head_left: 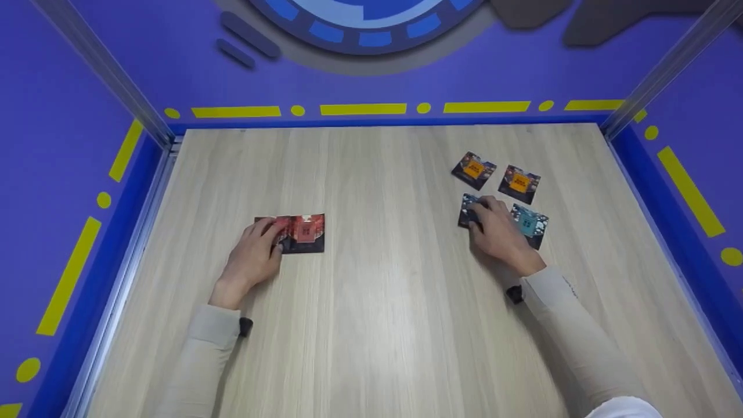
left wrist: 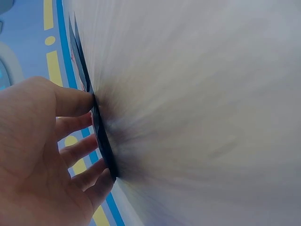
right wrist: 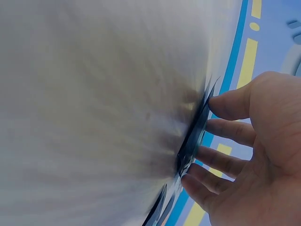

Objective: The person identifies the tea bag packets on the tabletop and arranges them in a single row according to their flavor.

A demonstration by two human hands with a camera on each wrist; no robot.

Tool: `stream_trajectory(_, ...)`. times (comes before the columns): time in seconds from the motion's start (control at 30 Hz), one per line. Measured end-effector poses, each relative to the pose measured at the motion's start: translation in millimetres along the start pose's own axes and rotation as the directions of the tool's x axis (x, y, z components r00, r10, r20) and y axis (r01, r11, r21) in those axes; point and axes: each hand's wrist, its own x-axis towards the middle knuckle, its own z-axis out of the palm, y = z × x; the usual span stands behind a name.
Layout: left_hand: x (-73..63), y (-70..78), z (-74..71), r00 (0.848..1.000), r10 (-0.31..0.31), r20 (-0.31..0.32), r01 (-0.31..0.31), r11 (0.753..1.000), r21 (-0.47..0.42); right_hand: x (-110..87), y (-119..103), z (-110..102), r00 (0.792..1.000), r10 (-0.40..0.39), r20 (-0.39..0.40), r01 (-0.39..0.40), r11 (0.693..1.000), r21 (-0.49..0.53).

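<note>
**Here, separate packets are touched by the left hand and the right hand**

The relation judged decisive is that between the right fingertips and the dark blue packet. This packet is placed ahead and to the left of the right palm, directly under the fingertips, and is partly covered by them. Its outline is near square, so no clear long axis is offered; its edges are turned slightly askew to the table. It is reached far more nearly by the right hand than by the left.

The teal packet is seen just beside the right hand, on its outer side. Beyond the fingers, two orange packets are set side by side, slightly turned and apart from each other.

On the left, one red packet is covered in part by the left hand, with thumb and fingers laid against it. A second red packet is placed immediately to its right, and a row running left to right is formed; whether the two overlap cannot be told.

On both hands the fingers are spread apart and slightly bent. Contact is shown, but whether either packet is pinched cannot be told.
</note>
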Motion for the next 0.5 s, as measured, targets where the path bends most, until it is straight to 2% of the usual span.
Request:
stream_trajectory(0.33,0.5,-0.8,1.0,1.0,0.009,0.003,-0.009,1.0,-0.004,2.5,-12.8,6.2,0.999,0.014,0.03,-0.014,1.0,-0.005)
stream_trajectory(0.5,-0.1,-2.2,1.8,1.0,0.018,-0.003,-0.018,1.0,0.001,5.1,-21.0,10.9,1.0,-0.023,0.01,0.024,1.0,-0.017)
